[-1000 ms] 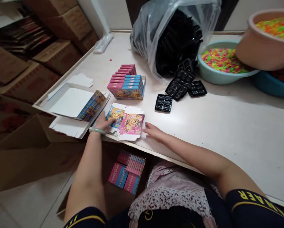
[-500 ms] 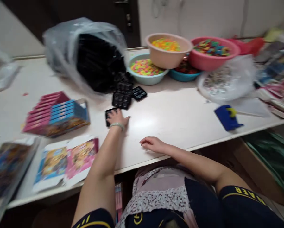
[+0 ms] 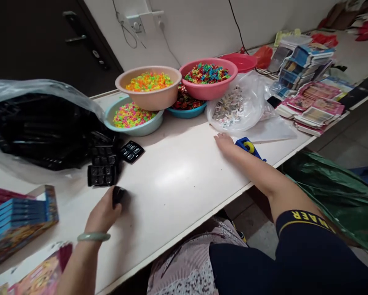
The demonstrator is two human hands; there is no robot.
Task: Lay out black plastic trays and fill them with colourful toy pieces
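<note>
My left hand (image 3: 103, 212) is closed round a small black plastic tray (image 3: 117, 195), just above the white table. My palm and fingers hide part of this tray. Beyond it lie several like black trays (image 3: 102, 175), spilling from the mouth of a clear plastic bag (image 3: 51, 92). One separate tray (image 3: 132, 151) rests flat beside them. My right hand (image 3: 224, 143) reaches out with fingers extended and nothing visible in them, close to the front edge of a clear bag of small pale pieces (image 3: 229, 108). Right beside that wrist stands a blue tape dispenser (image 3: 248, 147).
Along the back stand a peach bowl (image 3: 148, 96), a light-blue bowl (image 3: 140, 130), a pink bowl (image 3: 208, 89) and a blue bowl (image 3: 186, 112), filled with colourful small pieces. Boxes (image 3: 20, 217) sit at left; stacks of printed packs (image 3: 313, 106) at right. The table edge (image 3: 177, 239) runs diagonally.
My left hand has gone from lying over the black tray to gripping it raised. My right hand has moved forward and right to the bag of pale pieces. The view has turned right.
</note>
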